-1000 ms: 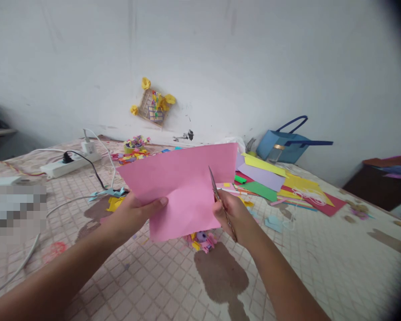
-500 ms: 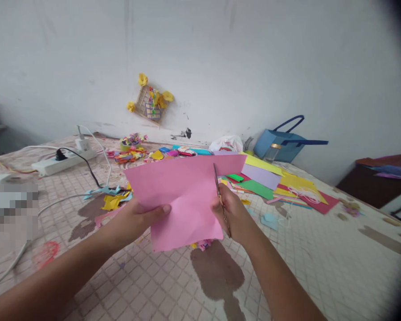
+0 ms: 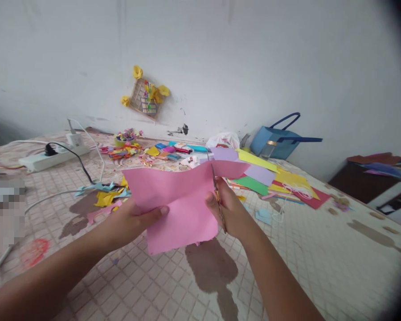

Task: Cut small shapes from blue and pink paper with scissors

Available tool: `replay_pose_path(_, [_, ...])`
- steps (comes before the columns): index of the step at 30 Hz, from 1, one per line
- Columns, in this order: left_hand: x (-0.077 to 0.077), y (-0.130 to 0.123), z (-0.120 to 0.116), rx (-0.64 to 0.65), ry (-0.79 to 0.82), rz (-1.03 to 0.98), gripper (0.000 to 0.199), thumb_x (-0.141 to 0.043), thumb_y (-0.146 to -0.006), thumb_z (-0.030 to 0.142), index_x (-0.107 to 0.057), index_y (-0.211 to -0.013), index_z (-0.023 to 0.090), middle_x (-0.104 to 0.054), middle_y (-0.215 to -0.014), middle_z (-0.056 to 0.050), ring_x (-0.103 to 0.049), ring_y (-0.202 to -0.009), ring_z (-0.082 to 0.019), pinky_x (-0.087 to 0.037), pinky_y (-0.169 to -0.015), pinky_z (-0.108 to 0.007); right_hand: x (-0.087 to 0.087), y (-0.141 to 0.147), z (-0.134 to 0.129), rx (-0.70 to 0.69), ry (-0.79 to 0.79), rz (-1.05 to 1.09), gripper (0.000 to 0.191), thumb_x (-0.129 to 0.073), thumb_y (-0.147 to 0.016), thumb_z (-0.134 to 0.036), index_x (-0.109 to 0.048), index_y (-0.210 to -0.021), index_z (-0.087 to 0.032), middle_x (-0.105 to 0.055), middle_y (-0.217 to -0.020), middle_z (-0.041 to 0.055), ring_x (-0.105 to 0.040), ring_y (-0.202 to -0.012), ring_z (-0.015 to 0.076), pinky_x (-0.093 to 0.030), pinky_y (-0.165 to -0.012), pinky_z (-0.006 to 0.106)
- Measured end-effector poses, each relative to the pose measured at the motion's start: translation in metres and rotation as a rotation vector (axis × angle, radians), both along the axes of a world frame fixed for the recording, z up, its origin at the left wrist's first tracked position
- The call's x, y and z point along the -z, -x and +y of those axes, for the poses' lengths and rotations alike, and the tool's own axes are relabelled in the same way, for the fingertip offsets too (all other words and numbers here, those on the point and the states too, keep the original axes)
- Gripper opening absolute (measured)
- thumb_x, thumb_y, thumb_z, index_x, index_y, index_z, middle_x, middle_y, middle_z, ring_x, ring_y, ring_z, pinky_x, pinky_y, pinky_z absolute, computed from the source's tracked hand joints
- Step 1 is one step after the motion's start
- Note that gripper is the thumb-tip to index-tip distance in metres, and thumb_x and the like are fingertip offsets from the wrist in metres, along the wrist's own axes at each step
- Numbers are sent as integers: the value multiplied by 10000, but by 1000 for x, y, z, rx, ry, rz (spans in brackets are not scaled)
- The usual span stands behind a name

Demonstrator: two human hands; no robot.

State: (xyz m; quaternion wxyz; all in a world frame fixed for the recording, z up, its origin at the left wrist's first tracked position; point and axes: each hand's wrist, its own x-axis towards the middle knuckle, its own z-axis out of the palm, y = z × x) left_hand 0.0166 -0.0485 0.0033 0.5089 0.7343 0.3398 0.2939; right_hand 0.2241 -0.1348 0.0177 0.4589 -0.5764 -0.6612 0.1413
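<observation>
Adjoining pale wall [image 3: 220, 67], cluttered grid-patterned surface [image 3: 147, 285]

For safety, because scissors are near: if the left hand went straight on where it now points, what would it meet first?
Across the pink sheet it holds, the left hand would probably first meet the right hand, which holds the scissors; depth is unclear.
</observation>
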Motion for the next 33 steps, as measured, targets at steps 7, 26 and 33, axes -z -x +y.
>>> replay_pose_path(7, [-4, -2, -4, -9, -30, 32, 175, -656, -682, 402, -717, -714, 241, -728, -765, 2, -668, -751, -208, -535, -625, -232, -2, 0, 1, -106, -70, 85, 427, -470, -837, -549, -463, -1065, -188, -575, -1044, 84, -554, -933, 209, -440, -776, 309])
replay_pose_path(26, [1, -5, -7, -25, 282, -202, 411, -671, -656, 491, -675, -985, 244, -720, -960, -55, -644, -949, -258, -536, -780, -320, 1, -5, 4, 129, 9, -64, 484, -554, -703, -653, -399, -638, -200, -395, -575, -43, -335, -533, 110, -251, -468, 232])
replay_pose_path(33, [-2, -5, -5, -26, 229, -147, 376, -678, -656, 465, -682, -948, 229, -720, -964, -48, -652, -918, -252, -539, -736, -298, 4, -8, 6, 119, 15, -56, 555, -468, -679, -746, -427, -643, -194, -394, -560, -36, -346, -519, 113, -254, -450, 232])
